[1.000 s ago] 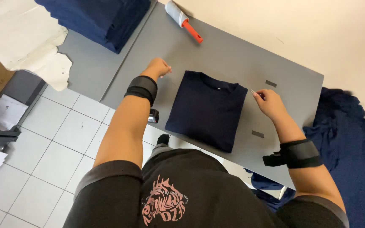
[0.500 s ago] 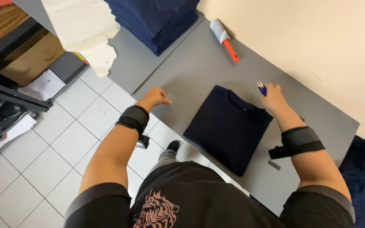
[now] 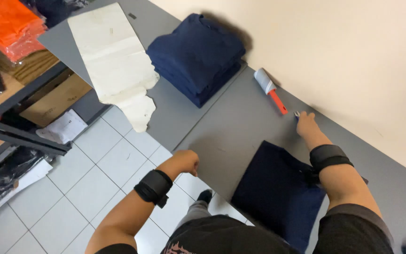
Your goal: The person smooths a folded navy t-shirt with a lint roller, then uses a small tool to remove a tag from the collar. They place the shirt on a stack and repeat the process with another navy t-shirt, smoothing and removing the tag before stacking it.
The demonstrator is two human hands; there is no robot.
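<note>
A folded navy shirt (image 3: 278, 193) lies on the grey worktop (image 3: 231, 131) at lower right. The left hand (image 3: 184, 162), fingers curled together, hovers at the worktop's near edge, holding nothing. Farther up, the right hand (image 3: 305, 123) reaches beside the lint roller (image 3: 269, 89); whether its fingers grip anything cannot be told. A navy stack (image 3: 196, 56) sits beyond.

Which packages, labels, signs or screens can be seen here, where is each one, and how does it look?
Brown cardboard box: on the shelf at the left, under the grey table edge; flat, rectangular.
White bag or packet: below that box by the shelf; soft, crumpled, with small dark print.
Small dark sticker: on the table's far end, beyond the cream paper sheet; a tiny rectangle.
Chest print: on the person's black shirt; pink, only partly visible.
No signs or screens.
</note>
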